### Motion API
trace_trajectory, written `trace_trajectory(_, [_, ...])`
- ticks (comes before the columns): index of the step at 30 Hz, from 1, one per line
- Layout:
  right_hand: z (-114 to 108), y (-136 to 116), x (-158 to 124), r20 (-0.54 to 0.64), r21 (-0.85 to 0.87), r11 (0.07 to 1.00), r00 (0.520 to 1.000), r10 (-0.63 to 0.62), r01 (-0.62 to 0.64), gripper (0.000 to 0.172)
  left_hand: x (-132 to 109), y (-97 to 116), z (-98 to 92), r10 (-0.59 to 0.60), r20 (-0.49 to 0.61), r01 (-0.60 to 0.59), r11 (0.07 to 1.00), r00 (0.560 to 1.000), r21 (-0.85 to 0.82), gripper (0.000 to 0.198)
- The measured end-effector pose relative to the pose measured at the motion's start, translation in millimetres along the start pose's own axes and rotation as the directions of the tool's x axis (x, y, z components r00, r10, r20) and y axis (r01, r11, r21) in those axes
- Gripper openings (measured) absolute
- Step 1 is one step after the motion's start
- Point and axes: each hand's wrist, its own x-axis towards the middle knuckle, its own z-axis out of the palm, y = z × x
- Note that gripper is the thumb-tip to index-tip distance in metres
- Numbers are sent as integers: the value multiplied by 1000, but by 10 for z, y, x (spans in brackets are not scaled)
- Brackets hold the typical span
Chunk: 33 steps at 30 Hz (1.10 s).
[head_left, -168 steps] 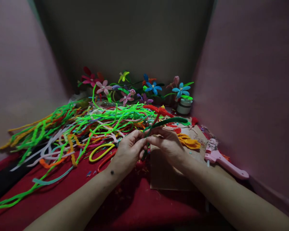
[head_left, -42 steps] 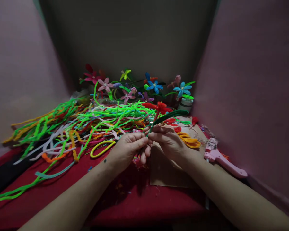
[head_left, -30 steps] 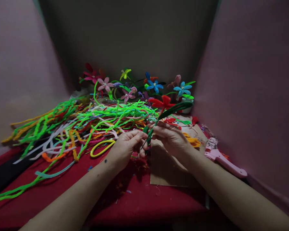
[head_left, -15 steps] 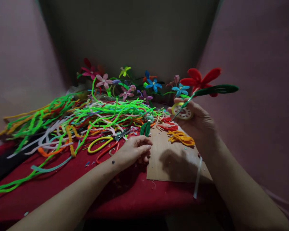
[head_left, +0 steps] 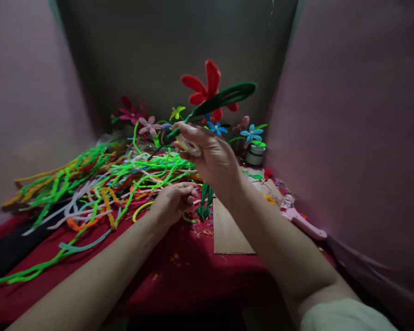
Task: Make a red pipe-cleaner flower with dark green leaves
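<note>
My right hand (head_left: 214,154) is raised over the table, fingers closed on the stem of a red pipe-cleaner flower (head_left: 212,78). A long dark green leaf (head_left: 231,97) is joined to that stem. Within the same hand sits a small roll of tape (head_left: 189,146) on a pale, yellow-rimmed spool, partly covered by the fingers. My left hand (head_left: 174,204) is low over the red cloth, its fingers curled together; nothing shows in them. Beside it lies a looped dark green pipe-cleaner piece (head_left: 204,202). Yellow-handled scissors (head_left: 140,209) are partly hidden behind the left hand.
Loose pipe cleaners (head_left: 124,174), mostly bright green, pile up on the left. Finished flowers (head_left: 149,125) stand along the back, with a jar (head_left: 255,154) at back right. Cardboard (head_left: 227,230) lies under my right forearm, and a pink glue gun (head_left: 303,220) is at the right edge.
My right hand has swung left and slightly up with the flower and tape roll. My left hand has shifted left and up, away from the cardboard. The glue gun and jar now show.
</note>
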Motion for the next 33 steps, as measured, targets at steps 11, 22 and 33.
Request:
trace_trajectory(11, [-118,899,-24,-302,3,989,943,139,-145,20,153,522,-647,268,-237,-247,962,934,114,9])
trace_trajectory(22, [-289,1028,-60,-343,-216,972,939,12,-92,16,51,202,-449,552,52,-424,574,832,701,19])
trace_trajectory(33, [-222,1165,-104,-289,-131,990,957,5,-44,18,22,138,-579,653,148,-328,162,743,931,18])
